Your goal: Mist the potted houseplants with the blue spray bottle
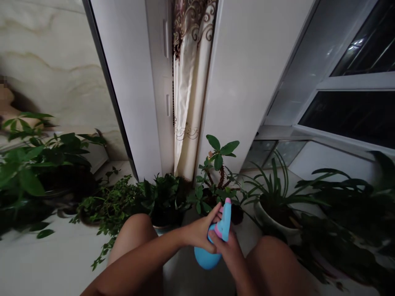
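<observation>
Between my knees I hold a blue spray bottle (207, 259) with a pink nozzle and collar, its head tilted up and away from me. My left hand (200, 233) is wrapped round the bottle's upper body from the left, near the pink trigger. On the other side my right hand (227, 246) grips the neck just under the spray head, and its fingers are partly hidden. Just beyond the nozzle stands a thorny-stemmed potted plant (220, 176) with broad green leaves.
A bushy dark-leaved plant (166, 195) and a trailing plant (114, 201) grow on the left. To the right is a long-leaved plant in a white pot (268, 216). Behind them are a pale curtain (188, 102) and white panels. Another person's arm (26, 119) shows at far left.
</observation>
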`<state>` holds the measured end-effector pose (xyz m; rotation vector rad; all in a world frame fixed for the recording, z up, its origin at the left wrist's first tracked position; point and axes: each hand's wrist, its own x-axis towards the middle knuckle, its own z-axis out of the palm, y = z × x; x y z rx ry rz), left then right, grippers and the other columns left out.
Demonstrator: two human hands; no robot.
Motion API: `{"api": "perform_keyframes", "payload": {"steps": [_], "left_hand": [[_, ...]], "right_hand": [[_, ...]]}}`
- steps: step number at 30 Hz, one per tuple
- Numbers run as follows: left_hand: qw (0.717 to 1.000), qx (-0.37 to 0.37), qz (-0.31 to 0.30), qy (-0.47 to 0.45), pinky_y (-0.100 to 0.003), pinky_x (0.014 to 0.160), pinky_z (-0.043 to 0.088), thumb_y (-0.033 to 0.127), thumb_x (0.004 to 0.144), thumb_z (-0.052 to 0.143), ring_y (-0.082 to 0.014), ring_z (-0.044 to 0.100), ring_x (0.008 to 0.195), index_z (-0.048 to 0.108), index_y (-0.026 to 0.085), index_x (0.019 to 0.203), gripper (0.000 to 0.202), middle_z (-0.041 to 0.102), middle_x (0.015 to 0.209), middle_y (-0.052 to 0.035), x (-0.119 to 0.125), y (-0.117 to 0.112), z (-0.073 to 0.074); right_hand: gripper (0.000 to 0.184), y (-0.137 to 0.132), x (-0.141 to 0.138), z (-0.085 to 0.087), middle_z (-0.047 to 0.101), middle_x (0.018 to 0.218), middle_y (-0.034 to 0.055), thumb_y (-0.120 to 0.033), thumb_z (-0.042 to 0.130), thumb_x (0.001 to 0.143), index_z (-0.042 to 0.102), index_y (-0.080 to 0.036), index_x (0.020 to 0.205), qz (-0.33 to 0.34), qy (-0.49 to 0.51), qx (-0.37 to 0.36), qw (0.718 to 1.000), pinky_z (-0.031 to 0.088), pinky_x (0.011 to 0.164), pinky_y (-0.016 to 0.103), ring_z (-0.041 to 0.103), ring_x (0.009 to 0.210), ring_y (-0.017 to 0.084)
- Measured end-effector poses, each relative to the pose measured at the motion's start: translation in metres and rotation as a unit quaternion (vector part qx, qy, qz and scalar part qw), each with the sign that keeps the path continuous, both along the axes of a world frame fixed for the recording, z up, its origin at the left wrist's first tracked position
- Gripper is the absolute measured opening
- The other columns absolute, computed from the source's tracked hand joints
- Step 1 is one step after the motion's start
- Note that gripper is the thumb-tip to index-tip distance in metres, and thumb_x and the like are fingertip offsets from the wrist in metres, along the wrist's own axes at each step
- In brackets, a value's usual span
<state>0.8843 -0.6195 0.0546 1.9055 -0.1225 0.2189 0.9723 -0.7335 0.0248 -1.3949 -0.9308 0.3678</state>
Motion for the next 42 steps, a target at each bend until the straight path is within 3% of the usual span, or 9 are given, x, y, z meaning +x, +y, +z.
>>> {"api": "perform_keyframes", "payload": {"steps": [4, 10, 15, 19, 23, 28, 31, 35, 42], "left_hand": [[1.0, -0.004, 0.007, 0.011, -0.039, 0.105, 0.031, 0.021, 0.049, 0.072, -0.0286, 0.043, 0.122, -0.002, 0.014, 0.146, 0.122, 0.04, 0.138, -0.0156, -0.001, -0.001, -0.001], [0.999, -0.022, 0.031, -0.026, -0.035, 0.095, 0.04, 0.027, 0.048, 0.072, -0.0249, 0.049, 0.106, 0.016, 0.013, 0.142, 0.11, 0.052, 0.117, -0.0104, -0.005, -0.005, 0.005], [0.996, -0.044, 0.081, -0.006, -0.031, 0.083, 0.042, 0.026, 0.048, 0.072, -0.0178, 0.049, 0.088, 0.036, 0.017, 0.12, 0.081, 0.053, 0.095, -0.0017, 0.001, -0.009, -0.006], [0.991, -0.086, 0.1, 0.006, -0.027, 0.075, 0.04, 0.02, 0.048, 0.069, -0.0138, 0.048, 0.078, 0.04, 0.018, 0.105, 0.064, 0.052, 0.085, 0.0034, 0.005, -0.013, -0.018], [0.989, -0.081, 0.123, -0.001, -0.03, 0.082, 0.042, 0.02, 0.054, 0.067, -0.0181, 0.052, 0.09, 0.037, 0.02, 0.124, 0.077, 0.056, 0.099, -0.0006, 0.0, -0.022, -0.015], [0.972, 0.05, 0.229, 0.035, -0.044, 0.098, 0.035, 0.027, 0.056, 0.069, -0.0267, 0.045, 0.106, 0.036, 0.023, 0.137, 0.088, 0.048, 0.113, -0.007, -0.001, -0.03, -0.01], [0.979, 0.013, 0.204, -0.008, -0.047, 0.107, 0.026, 0.029, 0.054, 0.07, -0.0288, 0.036, 0.119, 0.037, 0.022, 0.134, 0.087, 0.037, 0.123, -0.0092, 0.004, -0.025, -0.019], [0.986, -0.042, 0.136, -0.088, -0.045, 0.112, 0.018, 0.028, 0.06, 0.068, -0.0291, 0.025, 0.133, 0.033, 0.02, 0.133, 0.081, 0.025, 0.141, -0.0126, 0.007, -0.017, -0.025], [0.98, -0.051, 0.158, -0.109, -0.04, 0.098, 0.036, 0.022, 0.053, 0.069, -0.0241, 0.047, 0.107, 0.046, 0.018, 0.114, 0.065, 0.048, 0.112, -0.0075, 0.003, -0.021, -0.013]], "right_hand": [[0.062, -0.004, -0.01, 0.002, 0.065, 0.108, 0.0096, -0.047, 0.063, 0.073, 0.047, -0.02, 0.127, -0.026, 0.055, -0.016, 0.998, 0.049, 0.087, 0.037, 0.06, 0.103, 0.026], [0.067, -0.014, -0.012, 0.003, 0.062, 0.117, 0.009, -0.061, 0.062, 0.068, 0.053, -0.023, 0.123, 0.048, 0.077, -0.007, 0.996, 0.048, 0.089, 0.036, 0.057, 0.109, 0.028], [0.056, -0.007, -0.019, -0.006, 0.066, 0.108, 0.0101, -0.062, 0.058, 0.07, 0.063, -0.02, 0.107, -0.074, 0.139, -0.005, 0.987, 0.049, 0.084, 0.038, 0.06, 0.101, 0.028], [0.051, -0.005, -0.023, -0.005, 0.068, 0.1, 0.0092, -0.06, 0.06, 0.069, 0.067, -0.019, 0.098, -0.09, 0.156, -0.015, 0.983, 0.049, 0.083, 0.038, 0.061, 0.096, 0.028], [0.05, -0.008, -0.016, -0.008, 0.066, 0.107, 0.0081, -0.058, 0.06, 0.072, 0.064, -0.021, 0.105, -0.063, 0.154, -0.02, 0.986, 0.047, 0.088, 0.039, 0.059, 0.102, 0.028], [0.058, -0.013, -0.007, -0.016, 0.054, 0.128, 0.0091, -0.058, 0.056, 0.075, 0.055, -0.024, 0.121, -0.057, 0.139, -0.024, 0.988, 0.039, 0.099, 0.042, 0.046, 0.121, 0.029], [0.058, -0.01, -0.005, -0.017, 0.046, 0.135, 0.0106, -0.06, 0.056, 0.073, 0.057, -0.022, 0.117, -0.097, 0.084, -0.024, 0.991, 0.037, 0.102, 0.043, 0.04, 0.126, 0.03], [0.056, -0.006, -0.009, -0.016, 0.043, 0.136, 0.0114, -0.057, 0.052, 0.077, 0.054, -0.022, 0.12, -0.092, 0.041, -0.02, 0.995, 0.037, 0.101, 0.042, 0.039, 0.127, 0.029], [0.048, -0.007, -0.017, -0.021, 0.057, 0.114, 0.0098, -0.055, 0.052, 0.078, 0.056, -0.023, 0.112, -0.166, 0.018, -0.002, 0.986, 0.043, 0.09, 0.043, 0.051, 0.109, 0.028]]}}
